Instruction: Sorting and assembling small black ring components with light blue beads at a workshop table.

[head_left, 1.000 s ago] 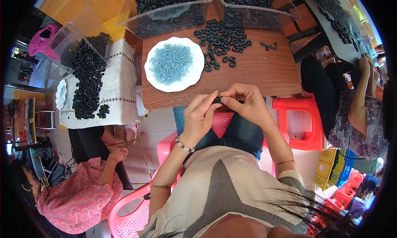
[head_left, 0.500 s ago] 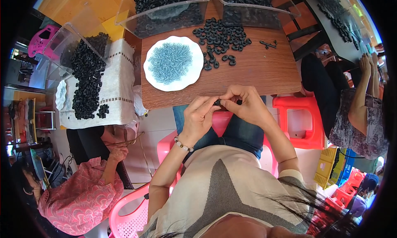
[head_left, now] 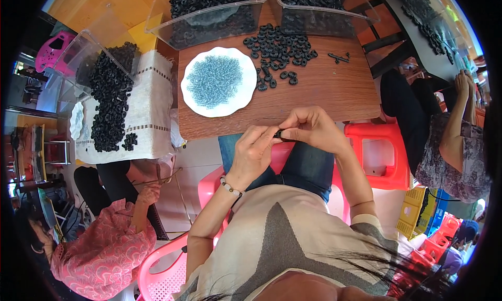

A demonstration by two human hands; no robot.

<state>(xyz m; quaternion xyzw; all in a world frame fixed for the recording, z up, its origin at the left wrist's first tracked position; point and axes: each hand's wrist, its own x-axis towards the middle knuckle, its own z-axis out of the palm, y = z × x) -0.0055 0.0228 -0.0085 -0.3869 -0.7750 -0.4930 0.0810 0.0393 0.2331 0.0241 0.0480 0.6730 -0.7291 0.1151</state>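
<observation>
Just beyond my lap, at the table's near edge, both hands meet around a small black plastic piece (head_left: 277, 135). My left hand (head_left: 253, 153), with a beaded bracelet at its wrist, pinches it from the left. From the other side my right hand (head_left: 316, 131) grips it between thumb and fingers. The fingers cover much of the piece. A white scalloped plate (head_left: 196, 107) holds many tiny clear bluish beads (head_left: 215, 81). To the right of the plate lies a loose pile of black ring-like pieces (head_left: 282, 47). Small black rod-like pieces (head_left: 339, 57) rest farther right on the wooden table (head_left: 324, 94).
Two clear bins (head_left: 209, 32) (head_left: 329, 19) of black pieces stand at the back. At left, more black pieces (head_left: 109, 113) spill onto a cloth-covered table (head_left: 151, 100) beside a seated person (head_left: 104, 249). A red stool (head_left: 376, 154) and another person (head_left: 454, 149) are at right.
My hands stay together around the black piece, with small shifts of the fingers; my right hand has turned slightly. The person at left has moved a leg.
</observation>
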